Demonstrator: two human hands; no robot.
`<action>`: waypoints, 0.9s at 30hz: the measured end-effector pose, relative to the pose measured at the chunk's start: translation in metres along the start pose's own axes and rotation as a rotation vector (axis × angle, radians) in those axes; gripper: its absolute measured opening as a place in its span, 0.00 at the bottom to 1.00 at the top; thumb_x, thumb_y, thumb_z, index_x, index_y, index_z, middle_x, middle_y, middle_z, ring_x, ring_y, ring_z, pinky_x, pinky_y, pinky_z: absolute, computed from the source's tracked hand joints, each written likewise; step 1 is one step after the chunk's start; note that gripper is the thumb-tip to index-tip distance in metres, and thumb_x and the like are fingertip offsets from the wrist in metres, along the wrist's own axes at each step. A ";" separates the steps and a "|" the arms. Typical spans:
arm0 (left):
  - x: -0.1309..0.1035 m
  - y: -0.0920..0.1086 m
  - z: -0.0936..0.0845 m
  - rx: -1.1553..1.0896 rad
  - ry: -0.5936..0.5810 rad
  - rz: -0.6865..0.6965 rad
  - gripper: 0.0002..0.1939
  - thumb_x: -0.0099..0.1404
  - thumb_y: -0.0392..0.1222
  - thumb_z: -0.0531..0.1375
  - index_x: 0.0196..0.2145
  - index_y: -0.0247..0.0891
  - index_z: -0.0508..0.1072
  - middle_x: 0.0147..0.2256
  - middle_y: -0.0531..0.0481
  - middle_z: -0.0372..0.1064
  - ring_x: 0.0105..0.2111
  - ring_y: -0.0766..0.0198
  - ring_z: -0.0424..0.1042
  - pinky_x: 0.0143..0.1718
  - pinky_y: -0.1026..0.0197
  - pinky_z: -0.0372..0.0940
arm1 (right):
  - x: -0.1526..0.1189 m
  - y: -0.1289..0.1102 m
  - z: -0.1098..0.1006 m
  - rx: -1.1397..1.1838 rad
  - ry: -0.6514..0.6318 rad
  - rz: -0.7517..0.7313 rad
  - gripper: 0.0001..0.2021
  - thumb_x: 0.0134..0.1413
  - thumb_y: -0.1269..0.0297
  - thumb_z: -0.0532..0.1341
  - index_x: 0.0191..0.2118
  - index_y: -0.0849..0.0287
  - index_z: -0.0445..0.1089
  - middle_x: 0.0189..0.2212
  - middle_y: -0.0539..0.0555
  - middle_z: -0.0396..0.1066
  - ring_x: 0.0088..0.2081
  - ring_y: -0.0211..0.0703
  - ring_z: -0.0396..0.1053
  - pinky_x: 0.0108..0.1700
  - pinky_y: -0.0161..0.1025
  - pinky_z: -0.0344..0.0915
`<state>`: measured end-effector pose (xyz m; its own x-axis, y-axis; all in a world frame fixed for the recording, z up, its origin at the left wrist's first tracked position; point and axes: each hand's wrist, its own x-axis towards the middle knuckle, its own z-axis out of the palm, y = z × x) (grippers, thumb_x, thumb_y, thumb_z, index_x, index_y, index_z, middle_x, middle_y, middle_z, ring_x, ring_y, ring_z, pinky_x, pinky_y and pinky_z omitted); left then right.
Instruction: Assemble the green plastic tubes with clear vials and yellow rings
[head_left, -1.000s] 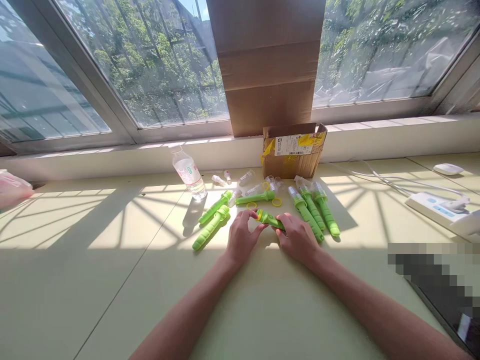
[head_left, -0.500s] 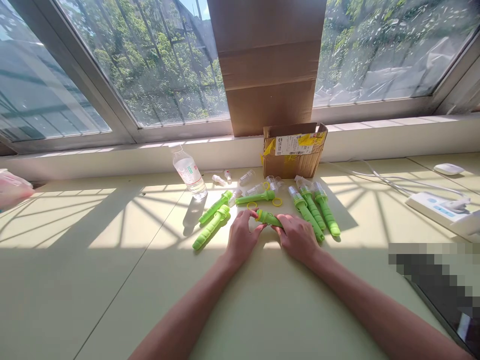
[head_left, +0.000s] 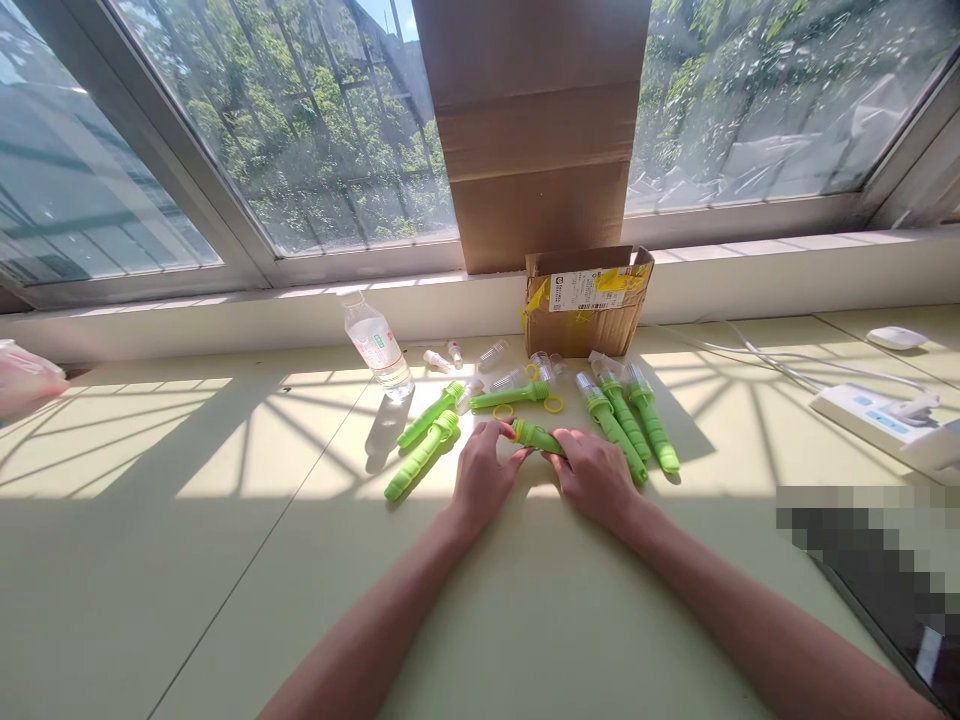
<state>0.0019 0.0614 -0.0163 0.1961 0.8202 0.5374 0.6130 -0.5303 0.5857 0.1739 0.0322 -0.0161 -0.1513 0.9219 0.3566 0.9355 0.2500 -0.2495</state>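
Note:
Between my two hands lies a green plastic handle [head_left: 538, 437], tilted slightly down to the right. Fingers of my left hand [head_left: 484, 465] are closed at its left end, where a yellow ring [head_left: 516, 430] shows. My right hand [head_left: 596, 470] is closed round its other end, which the fingers hide. Just beyond the hands lie two loose yellow rings [head_left: 553, 404] and a green handle with a threaded end [head_left: 514, 395]. Two more green handles [head_left: 421, 457] rest left of my left hand. To the right are three green handles with clear caps [head_left: 619, 420].
Behind lie clear plastic caps [head_left: 493, 353] and small white parts [head_left: 437, 361]. A water bottle [head_left: 379, 350] stands at the left, a cardboard box [head_left: 585, 310] against the sill. On the right are a power strip [head_left: 870, 412], white cables and a dark device [head_left: 885, 590].
Almost nothing differs. Both hands keep the same hold on the green handle, and the view has shifted very slightly.

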 end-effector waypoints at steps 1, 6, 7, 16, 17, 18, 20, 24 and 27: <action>0.000 0.000 0.000 0.002 0.001 0.000 0.09 0.57 0.39 0.62 0.34 0.41 0.64 0.42 0.47 0.71 0.43 0.58 0.71 0.41 0.53 0.66 | 0.000 0.000 0.000 0.000 0.001 0.000 0.10 0.59 0.64 0.53 0.42 0.58 0.67 0.37 0.55 0.73 0.36 0.43 0.68 0.30 0.37 0.51; 0.000 0.001 0.000 0.010 0.005 -0.003 0.08 0.57 0.39 0.61 0.34 0.41 0.64 0.41 0.47 0.71 0.43 0.58 0.71 0.41 0.54 0.66 | 0.000 -0.001 -0.001 -0.011 0.006 -0.002 0.10 0.59 0.64 0.52 0.43 0.58 0.67 0.37 0.54 0.73 0.37 0.43 0.68 0.31 0.37 0.52; 0.000 0.000 0.000 0.012 0.005 -0.003 0.08 0.57 0.39 0.61 0.34 0.41 0.65 0.42 0.48 0.71 0.43 0.58 0.71 0.41 0.54 0.66 | 0.001 -0.001 -0.001 -0.014 0.004 -0.002 0.10 0.59 0.64 0.52 0.43 0.58 0.67 0.37 0.54 0.73 0.37 0.43 0.67 0.31 0.37 0.52; 0.001 -0.001 0.000 -0.019 0.013 -0.008 0.10 0.57 0.40 0.62 0.36 0.41 0.65 0.43 0.48 0.71 0.44 0.59 0.70 0.42 0.54 0.66 | -0.001 -0.002 -0.001 -0.027 -0.010 0.010 0.10 0.61 0.62 0.51 0.43 0.59 0.67 0.37 0.54 0.73 0.37 0.43 0.67 0.28 0.37 0.49; 0.001 0.000 0.000 -0.029 0.007 -0.010 0.10 0.57 0.40 0.62 0.36 0.41 0.64 0.43 0.48 0.71 0.44 0.59 0.70 0.43 0.54 0.66 | -0.001 -0.002 -0.001 -0.031 -0.012 0.011 0.11 0.61 0.62 0.51 0.42 0.59 0.67 0.37 0.55 0.73 0.36 0.43 0.67 0.28 0.37 0.48; 0.002 0.000 0.000 -0.039 -0.001 -0.011 0.10 0.57 0.40 0.62 0.36 0.41 0.64 0.43 0.48 0.71 0.44 0.59 0.70 0.43 0.55 0.66 | -0.001 -0.002 -0.001 -0.033 -0.013 0.009 0.11 0.61 0.62 0.51 0.42 0.59 0.67 0.36 0.55 0.73 0.36 0.43 0.67 0.27 0.37 0.47; 0.003 0.001 -0.001 -0.061 -0.018 -0.003 0.11 0.57 0.40 0.62 0.37 0.41 0.63 0.43 0.48 0.70 0.45 0.60 0.69 0.43 0.55 0.65 | -0.002 -0.002 -0.001 -0.032 -0.011 0.009 0.11 0.62 0.61 0.50 0.42 0.59 0.67 0.36 0.55 0.73 0.35 0.43 0.68 0.27 0.37 0.46; 0.003 0.001 -0.002 -0.099 -0.051 0.036 0.14 0.56 0.39 0.62 0.39 0.42 0.62 0.45 0.47 0.69 0.47 0.58 0.68 0.44 0.53 0.65 | -0.001 -0.002 0.000 -0.014 -0.007 0.012 0.12 0.62 0.62 0.50 0.43 0.60 0.66 0.36 0.56 0.73 0.35 0.42 0.68 0.27 0.36 0.46; 0.003 0.000 -0.001 -0.096 -0.057 0.043 0.16 0.55 0.36 0.62 0.39 0.42 0.61 0.46 0.46 0.67 0.48 0.58 0.67 0.46 0.52 0.64 | -0.001 -0.001 -0.001 0.011 -0.016 0.009 0.12 0.62 0.61 0.49 0.43 0.60 0.67 0.36 0.56 0.73 0.34 0.42 0.68 0.28 0.36 0.46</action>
<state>0.0015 0.0635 -0.0142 0.2653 0.8055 0.5299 0.5271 -0.5814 0.6198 0.1732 0.0305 -0.0157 -0.1476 0.9288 0.3398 0.9334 0.2445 -0.2627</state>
